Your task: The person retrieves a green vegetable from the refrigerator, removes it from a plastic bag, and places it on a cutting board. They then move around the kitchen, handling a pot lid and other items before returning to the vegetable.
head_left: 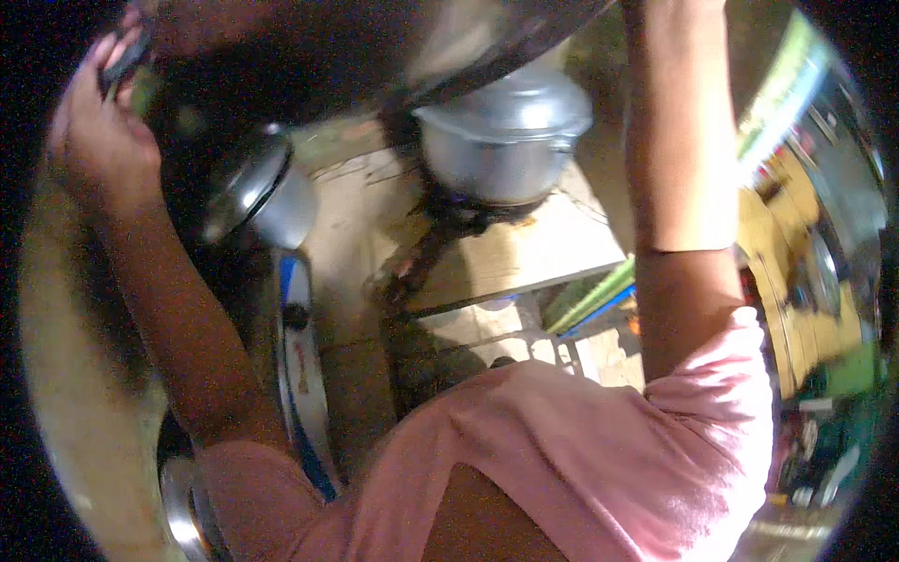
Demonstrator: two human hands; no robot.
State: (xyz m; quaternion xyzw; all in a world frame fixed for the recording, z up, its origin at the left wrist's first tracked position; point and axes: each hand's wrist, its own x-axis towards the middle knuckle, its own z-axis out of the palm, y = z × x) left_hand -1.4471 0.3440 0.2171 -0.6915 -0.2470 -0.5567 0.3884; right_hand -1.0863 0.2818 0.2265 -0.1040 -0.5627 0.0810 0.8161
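Note:
My left hand, at the upper left, has its fingers wrapped round a dark handle at the edge of a large, dark, round pan. The pan is raised close in front of me and fills the top of the view, blurred and partly cut off. My right forearm reaches up past the top edge, so its hand is out of sight. Below the pan's curved edge, a silver lidded pot sits on a dark burner.
A smaller silver pot with a tilted lid stands on the left. Close to it is a silver-and-blue stove-like appliance. The pale tiled counter ends at a front edge. Cluttered wooden shelving is at the right.

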